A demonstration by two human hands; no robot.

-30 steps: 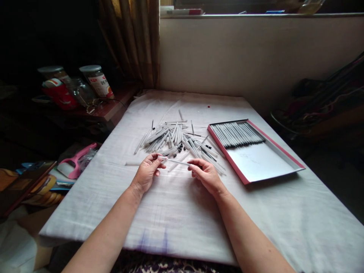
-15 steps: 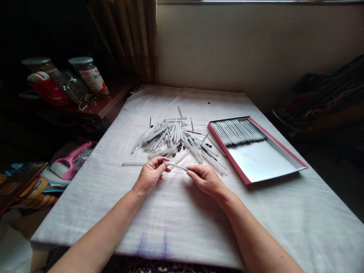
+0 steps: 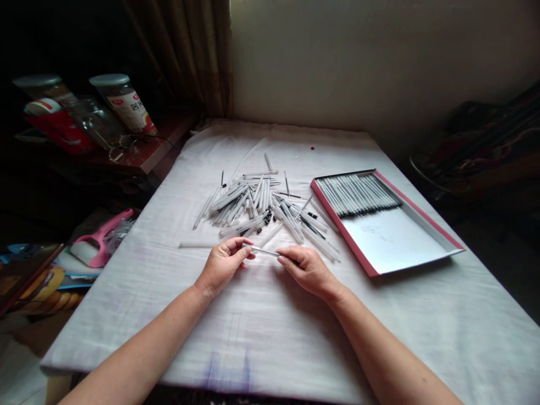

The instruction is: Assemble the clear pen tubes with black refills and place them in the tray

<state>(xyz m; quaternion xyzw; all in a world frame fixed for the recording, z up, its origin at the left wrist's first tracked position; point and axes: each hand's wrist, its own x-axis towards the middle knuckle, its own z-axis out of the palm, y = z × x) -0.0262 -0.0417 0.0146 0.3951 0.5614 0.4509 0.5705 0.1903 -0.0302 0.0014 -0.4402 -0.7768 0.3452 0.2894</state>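
A slim whitish pen point(image 3: 265, 251) is stretched between my two hands over the near middle of the table. My left hand point(image 3: 225, 263) pinches one end between thumb and fingers. At the other end, my right hand point(image 3: 307, 269) closes round it, and its fingers hide that tip. Just beyond my hands lies a loose pile of clear pen barrels point(image 3: 230, 203), dark refills point(image 3: 311, 228) and small black caps or plugs point(image 3: 267, 217). A single barrel point(image 3: 196, 244) rests left of my left hand.
On the right, a shallow pink-edged box point(image 3: 358, 247) holds a row of pens point(image 3: 358, 195) at its far end. A white cloth point(image 3: 185, 332) covers the table. Jars point(image 3: 129, 107) stand on a dark side table at left; a pink-handled tool point(image 3: 99, 242) lies below.
The view has shifted slightly. Both hands stay almost in place, still holding the pen by its ends. The pile and the box look unaltered.
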